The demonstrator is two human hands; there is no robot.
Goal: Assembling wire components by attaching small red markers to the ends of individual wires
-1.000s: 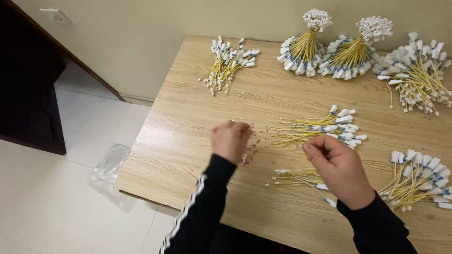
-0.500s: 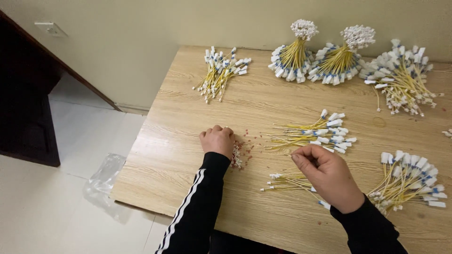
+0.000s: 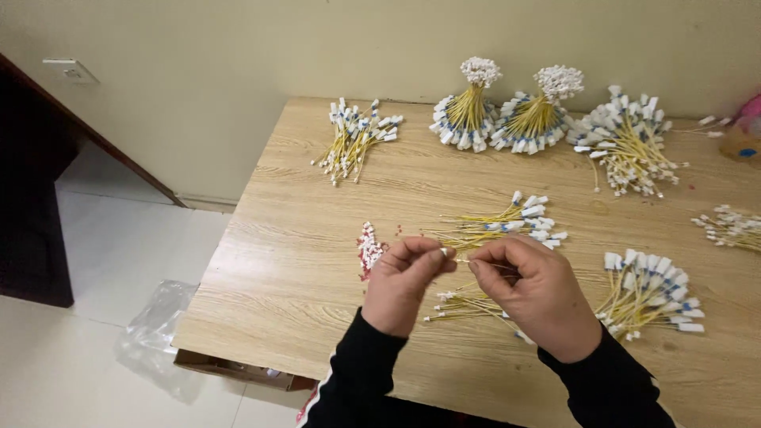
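Both hands meet at centre of frame, just above the wooden table (image 3: 317, 198). Left hand (image 3: 402, 285) pinches a small white piece (image 3: 444, 252) btw thumb and forefinger. Right hand (image 3: 539, 293) is closed on a thin yellow wire (image 3: 468, 261), the wire end touching the white piece, right at the fingertips. Small pile of red-white bits (image 3: 369, 247) lies just left of the left hand. Wire bundles (image 3: 507, 222) lie behind the hands, more at upper right by the wall. Tile floor w/ plastic bag (image 3: 151, 341) at lower left.
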